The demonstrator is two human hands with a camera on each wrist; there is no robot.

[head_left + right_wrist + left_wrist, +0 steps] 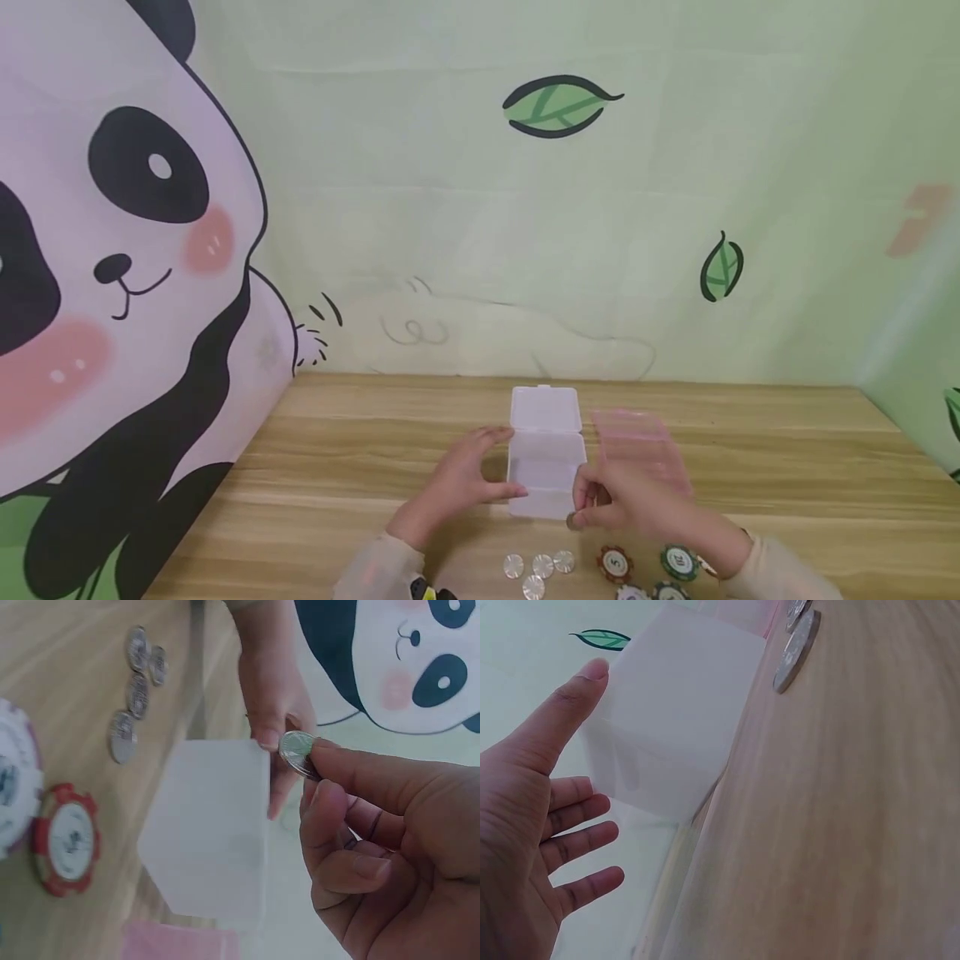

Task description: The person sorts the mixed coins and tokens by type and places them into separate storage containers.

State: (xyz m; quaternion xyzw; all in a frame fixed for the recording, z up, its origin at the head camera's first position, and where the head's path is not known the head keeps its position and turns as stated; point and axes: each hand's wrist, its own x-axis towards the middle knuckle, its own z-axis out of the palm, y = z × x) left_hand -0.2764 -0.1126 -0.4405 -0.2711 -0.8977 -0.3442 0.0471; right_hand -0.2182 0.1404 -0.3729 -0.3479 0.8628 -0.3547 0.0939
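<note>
A white plastic box (546, 475) stands on the table with its lid (545, 408) swung back, away from me. My left hand (472, 471) is at the box's left side, thumb near the front corner and fingers by the back, all fairly straight. In the left wrist view the thumb overlaps the box wall (682, 682). Between thumb and index finger my right hand (618, 496) pinches a silver coin (298, 754), held at the box's front right corner. Several more silver coins (543, 566) lie flat on the table in front of the box.
To the right of the white box lies a pink translucent box (637, 437), partly behind my right hand. Poker chips lie at the front right, among them a red one (615, 565) and a green one (679, 562). A printed cloth (450, 208) hangs behind the table.
</note>
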